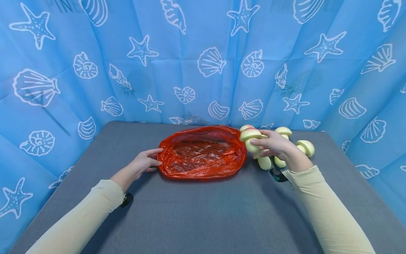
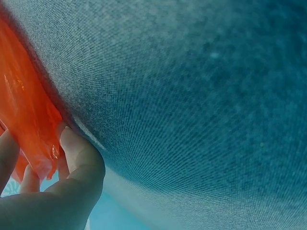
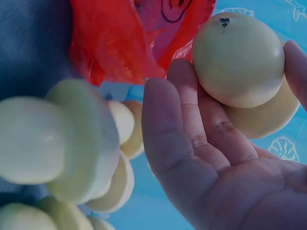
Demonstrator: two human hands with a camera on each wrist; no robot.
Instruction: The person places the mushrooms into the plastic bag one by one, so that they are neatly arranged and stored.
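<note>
1. At far left, a pale sleeve is seen, with a black object at its cuff.
2. The left edge of the bag is pinched by the left hand, thumb on one side of the plastic and fingers on the other.
3. The red plastic bag is spread on the grey table between the two hands, which are held well apart; its wide mouth is turned upward, and its inside is crumpled.
4. Just at the bag's right edge, a pale toy mushroom with a pinkish tinge on its cap is held up; whether the bag is touched by it cannot be told.
5. This mushroom is gripped between the thumb and fingers of the right hand.
6. Below, behind and to the right of that hand, other mushrooms are grouped on the table; some are partly hidden, so their number cannot be told.
7. Behind the table, a blue curtain is printed with white shells and starfish.
</note>
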